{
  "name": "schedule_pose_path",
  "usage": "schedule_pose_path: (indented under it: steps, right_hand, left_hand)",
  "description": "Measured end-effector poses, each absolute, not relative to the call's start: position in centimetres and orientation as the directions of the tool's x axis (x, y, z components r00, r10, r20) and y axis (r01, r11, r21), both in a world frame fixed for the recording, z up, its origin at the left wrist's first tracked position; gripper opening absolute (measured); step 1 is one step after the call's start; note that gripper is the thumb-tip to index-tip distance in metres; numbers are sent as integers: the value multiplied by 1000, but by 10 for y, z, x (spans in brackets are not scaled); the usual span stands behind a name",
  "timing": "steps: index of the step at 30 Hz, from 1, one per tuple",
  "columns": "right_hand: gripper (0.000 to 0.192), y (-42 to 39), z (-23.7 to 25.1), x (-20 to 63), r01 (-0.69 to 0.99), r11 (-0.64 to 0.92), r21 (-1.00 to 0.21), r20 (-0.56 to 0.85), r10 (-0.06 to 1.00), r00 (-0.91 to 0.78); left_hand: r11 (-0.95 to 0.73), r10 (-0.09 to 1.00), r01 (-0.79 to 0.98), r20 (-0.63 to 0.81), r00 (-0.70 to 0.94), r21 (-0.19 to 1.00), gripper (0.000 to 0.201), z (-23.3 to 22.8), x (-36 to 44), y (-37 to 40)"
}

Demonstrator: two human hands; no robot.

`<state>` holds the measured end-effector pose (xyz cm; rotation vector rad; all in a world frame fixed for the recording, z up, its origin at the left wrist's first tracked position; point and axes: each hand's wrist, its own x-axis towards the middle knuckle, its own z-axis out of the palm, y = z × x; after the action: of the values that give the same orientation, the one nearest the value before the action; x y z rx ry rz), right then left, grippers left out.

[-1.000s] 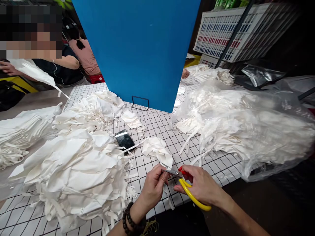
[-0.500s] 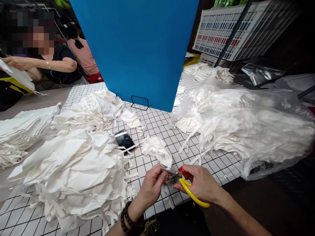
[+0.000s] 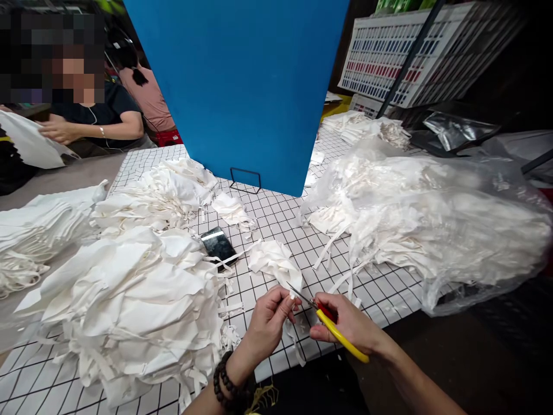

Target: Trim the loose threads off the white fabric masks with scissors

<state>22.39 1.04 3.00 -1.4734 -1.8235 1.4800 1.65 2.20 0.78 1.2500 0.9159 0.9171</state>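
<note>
My left hand (image 3: 268, 323) pinches the near edge of a crumpled white cloth mask (image 3: 276, 262) that rests on the checked table (image 3: 276, 216). A thin white strap hangs below its fingers. My right hand (image 3: 348, 324) grips yellow-and-red handled snips (image 3: 332, 329), whose metal tips touch the mask edge just beside my left fingertips. A dark bead bracelet circles my left wrist.
A big heap of white masks (image 3: 129, 300) lies at left, another heap (image 3: 159, 193) behind it. A clear plastic bag of masks (image 3: 436, 219) fills the right. A black phone (image 3: 219, 245) lies mid-table. A blue panel (image 3: 246, 86) stands behind. A seated person (image 3: 86, 115) handles white cloth at far left.
My right hand has tilted the snips and brought their tips further onto the mask edge. The person at far left has lowered the white cloth.
</note>
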Motion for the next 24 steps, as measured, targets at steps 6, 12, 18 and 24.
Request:
schedule_pose_path:
  steps: [6,12,18,24]
  right_hand:
    - [45,8,46,225,638,-10,-770,-293,894,-339]
    - [38,5,41,224,734,119,-669,-168,937,-305]
    - [36,7,32,222,688,4,-725,-295,901,-316]
    - [38,9,33,225,616,-38,-787,-322,877,-357]
  left_hand:
    - [54,929,-62,-27,368,997,26,8,15,21]
    - [72,930,0,-67,361,997,28,13,15,21]
    - [196,899,-2,-179,401,981,31,13,16,20]
    - [165,894,52,-171,414,985,30,19,15,18]
